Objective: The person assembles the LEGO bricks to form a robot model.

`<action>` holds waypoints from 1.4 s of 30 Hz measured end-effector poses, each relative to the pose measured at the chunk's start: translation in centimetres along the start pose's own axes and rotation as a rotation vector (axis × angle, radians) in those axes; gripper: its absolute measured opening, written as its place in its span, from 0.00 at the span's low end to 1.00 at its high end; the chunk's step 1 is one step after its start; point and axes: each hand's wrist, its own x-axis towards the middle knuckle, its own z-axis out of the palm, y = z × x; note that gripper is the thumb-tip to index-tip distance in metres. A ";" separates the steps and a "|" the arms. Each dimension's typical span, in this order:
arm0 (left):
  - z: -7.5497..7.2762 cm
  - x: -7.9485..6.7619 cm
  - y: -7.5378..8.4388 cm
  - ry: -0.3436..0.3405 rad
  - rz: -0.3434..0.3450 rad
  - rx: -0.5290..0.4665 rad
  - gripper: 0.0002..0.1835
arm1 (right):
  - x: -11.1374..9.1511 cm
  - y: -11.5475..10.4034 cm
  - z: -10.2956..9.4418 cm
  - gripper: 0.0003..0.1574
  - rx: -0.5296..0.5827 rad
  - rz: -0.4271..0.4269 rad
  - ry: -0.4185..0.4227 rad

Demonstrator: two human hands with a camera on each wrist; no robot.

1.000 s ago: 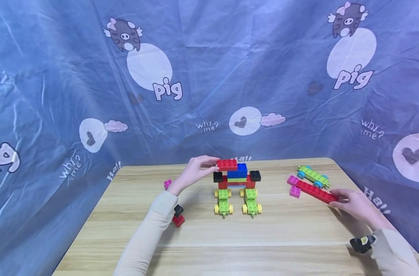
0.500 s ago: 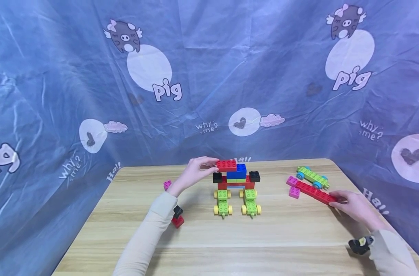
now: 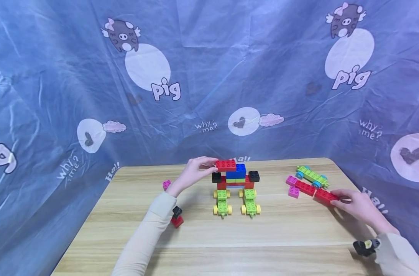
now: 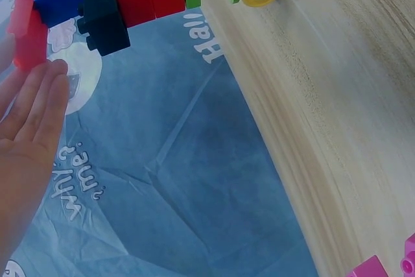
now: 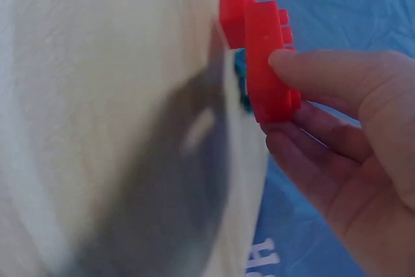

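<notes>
My left hand (image 3: pixel 195 171) pinches the left end of a red brick (image 3: pixel 225 165), which sits on the left part of a blue brick (image 3: pixel 235 174) at the top of a built figure. Below the blue are lime, red and black bricks (image 3: pixel 253 176), on two lime wheeled bases (image 3: pixel 222 207) with yellow wheels. At the right, my right hand (image 3: pixel 355 205) pinches another red brick (image 5: pixel 266 63) between thumb and fingers, studs towards the palm side in the right wrist view. A second red brick (image 3: pixel 304 188) lies just beyond it.
Two pink bricks (image 3: pixel 293 192) and a lime wheeled base with blue wheels (image 3: pixel 311 176) lie at the back right. On the left are a pink brick (image 3: pixel 166 185) and a red brick (image 3: pixel 177 221), partly behind the left arm. A blue printed cloth (image 3: pixel 209 76) hangs behind the table.
My right hand has drawn its red brick away from the red brick beside it, and a gap shows between them. My left hand stays at the top of the figure.
</notes>
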 end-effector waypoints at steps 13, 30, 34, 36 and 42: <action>0.0 -0.1 -0.2 0.001 -0.002 -0.009 0.19 | 1.9 -3.6 -1.0 0.19 0.051 -0.133 0.064; 0.1 -0.1 -0.1 0.019 0.008 -0.001 0.19 | 4.5 -9.6 -1.7 0.22 -0.087 -0.310 0.108; 0.2 -0.1 -0.1 0.018 0.009 0.007 0.19 | 5.2 -10.9 -2.0 0.23 -0.086 -0.368 0.125; 0.2 -0.1 -0.1 0.021 0.015 0.012 0.19 | 5.5 -11.7 -2.1 0.24 -0.065 -0.396 0.119; 0.2 -0.2 -0.2 0.044 0.039 0.008 0.18 | 6.7 -14.1 -2.2 0.24 -0.037 -0.439 0.085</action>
